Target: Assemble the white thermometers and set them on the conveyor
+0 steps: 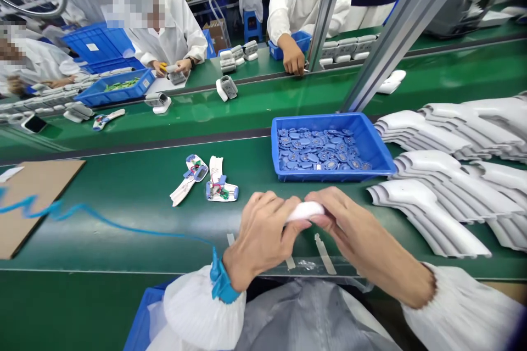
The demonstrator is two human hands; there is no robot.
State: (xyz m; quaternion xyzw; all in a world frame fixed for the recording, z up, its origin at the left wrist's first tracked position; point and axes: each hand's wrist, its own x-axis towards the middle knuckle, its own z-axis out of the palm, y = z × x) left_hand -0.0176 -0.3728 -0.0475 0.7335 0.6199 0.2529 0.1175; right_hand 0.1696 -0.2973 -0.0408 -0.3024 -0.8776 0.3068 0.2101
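Observation:
Both of my hands grip one white plastic piece, likely a housing part (305, 211), above the near edge of the green bench. My left hand (263, 224), with a blue strap (224, 279) at its wrist, closes fingers and thumb on the piece's left end. On its right end, the fingers and thumb of my right hand (346, 224) are pressed. Only the rounded white top of the piece shows; my fingers cover the rest. Beyond my hands stands a blue bin (333, 175) of small blue oval parts (317, 148).
Stacked white curved housings (428, 213) lie to the right. Two opened devices with wiring (222, 189) lie left of the bin. A coiled blue cord (123, 228) runs to my wrist strap. Cardboard (41, 197) lies far left. A metal post (395, 38) rises behind the bin; co-workers sit across.

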